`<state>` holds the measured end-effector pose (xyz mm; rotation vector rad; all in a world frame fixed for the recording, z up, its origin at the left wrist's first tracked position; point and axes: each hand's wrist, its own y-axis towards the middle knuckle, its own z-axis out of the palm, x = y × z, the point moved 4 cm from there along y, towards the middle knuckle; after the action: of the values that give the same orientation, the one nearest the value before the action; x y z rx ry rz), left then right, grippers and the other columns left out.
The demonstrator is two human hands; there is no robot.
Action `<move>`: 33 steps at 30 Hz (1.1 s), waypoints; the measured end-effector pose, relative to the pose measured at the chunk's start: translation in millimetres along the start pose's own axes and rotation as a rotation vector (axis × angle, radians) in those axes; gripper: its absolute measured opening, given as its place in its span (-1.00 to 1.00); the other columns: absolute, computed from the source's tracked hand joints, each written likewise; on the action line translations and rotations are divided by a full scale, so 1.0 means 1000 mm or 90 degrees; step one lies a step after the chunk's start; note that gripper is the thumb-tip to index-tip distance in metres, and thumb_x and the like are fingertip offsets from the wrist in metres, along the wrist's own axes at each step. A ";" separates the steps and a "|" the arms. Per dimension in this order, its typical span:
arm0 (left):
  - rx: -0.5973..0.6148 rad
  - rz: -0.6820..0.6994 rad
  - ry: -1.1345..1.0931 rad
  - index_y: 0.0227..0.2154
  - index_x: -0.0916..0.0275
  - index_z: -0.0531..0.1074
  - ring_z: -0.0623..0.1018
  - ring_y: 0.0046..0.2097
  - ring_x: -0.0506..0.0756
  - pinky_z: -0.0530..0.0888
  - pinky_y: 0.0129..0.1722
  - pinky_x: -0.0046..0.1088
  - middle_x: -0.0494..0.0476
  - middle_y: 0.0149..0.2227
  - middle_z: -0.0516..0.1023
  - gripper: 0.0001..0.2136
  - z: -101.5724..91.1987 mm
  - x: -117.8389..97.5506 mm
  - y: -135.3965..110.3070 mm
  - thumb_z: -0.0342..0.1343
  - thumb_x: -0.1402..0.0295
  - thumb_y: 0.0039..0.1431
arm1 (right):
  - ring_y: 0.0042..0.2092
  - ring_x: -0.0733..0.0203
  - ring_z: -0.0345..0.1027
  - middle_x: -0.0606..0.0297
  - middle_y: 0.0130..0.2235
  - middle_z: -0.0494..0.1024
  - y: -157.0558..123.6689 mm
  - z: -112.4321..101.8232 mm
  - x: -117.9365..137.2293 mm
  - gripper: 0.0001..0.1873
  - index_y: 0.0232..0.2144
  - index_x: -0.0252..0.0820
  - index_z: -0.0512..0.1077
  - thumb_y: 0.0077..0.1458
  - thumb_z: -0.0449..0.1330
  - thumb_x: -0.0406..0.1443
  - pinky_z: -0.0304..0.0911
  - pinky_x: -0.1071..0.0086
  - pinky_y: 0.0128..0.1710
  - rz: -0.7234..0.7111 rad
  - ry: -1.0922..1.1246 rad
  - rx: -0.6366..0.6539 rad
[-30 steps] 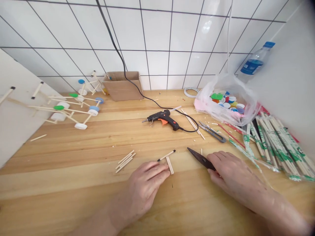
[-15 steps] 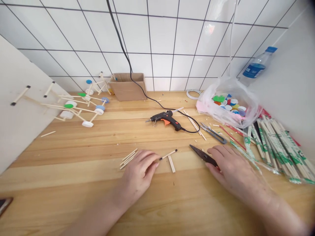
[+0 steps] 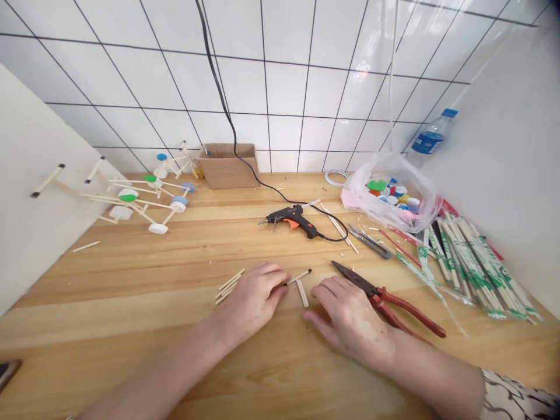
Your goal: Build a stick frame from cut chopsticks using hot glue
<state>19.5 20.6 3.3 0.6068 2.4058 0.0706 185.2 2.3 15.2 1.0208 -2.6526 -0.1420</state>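
Observation:
My left hand (image 3: 256,297) rests on the wooden tabletop (image 3: 175,262), its fingertips pinched on the near end of a black-tipped stick (image 3: 299,276). A short cut stick (image 3: 301,293) lies just right of it. My right hand (image 3: 350,318) lies beside that short stick, fingers curled down on the wood, holding nothing that I can see. The red-handled pliers (image 3: 385,296) lie loose on the table, right of my right hand. A small bundle of cut sticks (image 3: 228,286) lies left of my left hand.
A black glue gun (image 3: 292,219) with its cord lies mid-table, scissors (image 3: 371,241) to its right. A plastic bag of bottle caps (image 3: 391,195), wrapped chopsticks (image 3: 468,265), a water bottle (image 3: 431,139), a cardboard box (image 3: 230,165) and stick-and-cap models (image 3: 144,195) line the back and sides.
My right hand has let go of the pliers and moved left toward the short stick. My left hand has shifted left and taken hold of the black-tipped stick's end.

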 end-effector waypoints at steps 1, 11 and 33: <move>0.000 0.002 -0.009 -0.31 0.21 0.50 0.50 -0.22 0.08 0.42 -0.22 -0.42 0.07 -0.30 0.54 -0.83 0.002 0.002 0.002 0.03 0.54 0.16 | -0.32 0.09 0.31 0.20 -0.39 0.46 0.001 0.002 0.000 -0.89 -0.39 -0.27 0.40 0.01 0.25 -0.32 0.21 0.28 -0.34 0.004 0.000 0.002; -0.033 0.045 -0.028 -0.33 0.22 0.52 0.47 -0.27 0.06 0.41 -0.27 -0.45 0.07 -0.35 0.52 -0.80 0.007 0.003 0.007 -0.03 0.45 0.24 | -0.33 0.10 0.33 0.20 -0.40 0.49 0.006 0.011 0.000 -0.91 -0.37 -0.26 0.40 0.04 0.21 -0.33 0.19 0.30 -0.35 0.011 0.003 -0.024; -0.026 0.087 -0.066 -0.32 0.23 0.52 0.47 -0.28 0.07 0.40 -0.28 -0.44 0.08 -0.36 0.51 -0.77 0.007 0.004 0.009 -0.05 0.53 0.22 | -0.42 0.18 0.27 0.22 -0.48 0.43 0.005 0.010 0.000 -0.80 -0.47 -0.25 0.37 0.16 0.00 -0.40 0.09 0.35 -0.40 0.004 0.009 -0.036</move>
<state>25.1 29.8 -2.7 0.7384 2.2561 0.1423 179.4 5.7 6.9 0.9922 -2.6234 -0.2079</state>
